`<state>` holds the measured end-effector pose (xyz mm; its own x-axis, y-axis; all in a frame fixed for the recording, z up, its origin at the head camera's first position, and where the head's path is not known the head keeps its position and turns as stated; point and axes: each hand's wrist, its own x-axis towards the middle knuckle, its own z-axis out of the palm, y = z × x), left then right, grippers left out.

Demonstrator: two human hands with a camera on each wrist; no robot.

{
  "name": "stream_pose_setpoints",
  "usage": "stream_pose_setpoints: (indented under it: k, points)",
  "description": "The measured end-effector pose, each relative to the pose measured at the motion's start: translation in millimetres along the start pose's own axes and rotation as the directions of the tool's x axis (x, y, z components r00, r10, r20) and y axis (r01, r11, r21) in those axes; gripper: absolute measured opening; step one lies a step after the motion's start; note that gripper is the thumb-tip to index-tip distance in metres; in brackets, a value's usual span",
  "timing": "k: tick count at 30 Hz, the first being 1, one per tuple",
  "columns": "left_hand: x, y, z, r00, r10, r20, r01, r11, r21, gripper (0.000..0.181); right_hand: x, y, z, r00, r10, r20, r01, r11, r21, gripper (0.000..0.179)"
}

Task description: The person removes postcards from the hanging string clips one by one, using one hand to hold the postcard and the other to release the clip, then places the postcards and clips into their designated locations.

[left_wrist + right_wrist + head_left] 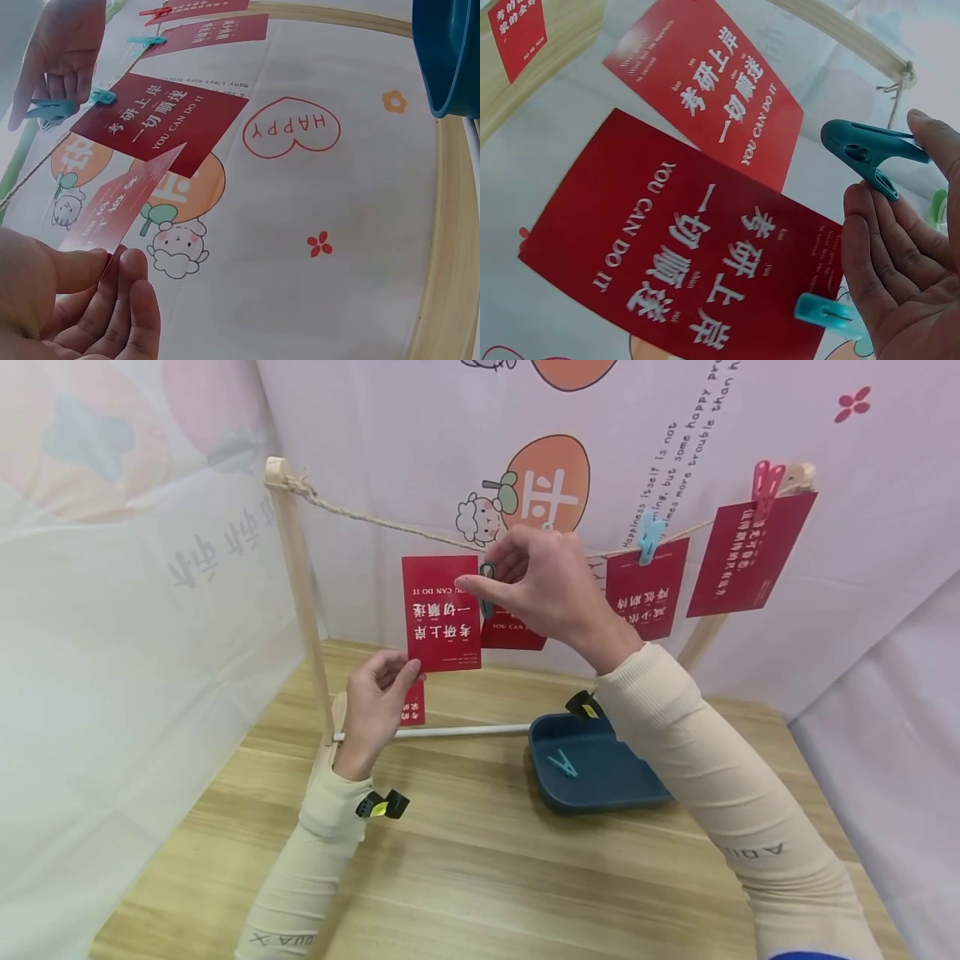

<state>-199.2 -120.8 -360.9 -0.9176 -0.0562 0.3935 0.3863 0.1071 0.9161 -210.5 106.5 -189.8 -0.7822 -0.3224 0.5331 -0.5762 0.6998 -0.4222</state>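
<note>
My left hand pinches a red card with white lettering by its lower left corner, thumb in front. The card is just below the rope. At its upper right, my right hand pinches a teal clothespin between thumb and fingers. In the right wrist view the clothespin stands apart from the card. Behind the right hand hangs another red card, clipped by a light teal clothespin. Further right, a blue clothespin and a pink clothespin hold two more red cards.
Wooden posts carry the rope, with a white rod low between them. A dark blue tray on the wooden table contains a teal clothespin. Another red card is behind the left hand. Printed cloth surrounds the table.
</note>
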Motion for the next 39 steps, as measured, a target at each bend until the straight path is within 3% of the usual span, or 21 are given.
stream_pose_setpoints:
  k: [22, 39]
  points:
    - [-1.2, -9.3, -0.7, 0.998, -0.058, -0.025, 0.059, 0.998, 0.015, 0.026, -22.2, 26.2, 11.4, 0.998, 0.055, 0.025, -0.055, 0.998, -0.015, 0.046]
    - [-0.2, -14.6, 0.4, 0.998, -0.067, -0.011, 0.068, 0.997, 0.029, 0.028, -32.6, 38.5, 20.7, 0.994, 0.103, 0.049, -0.105, 0.994, 0.038, 0.043]
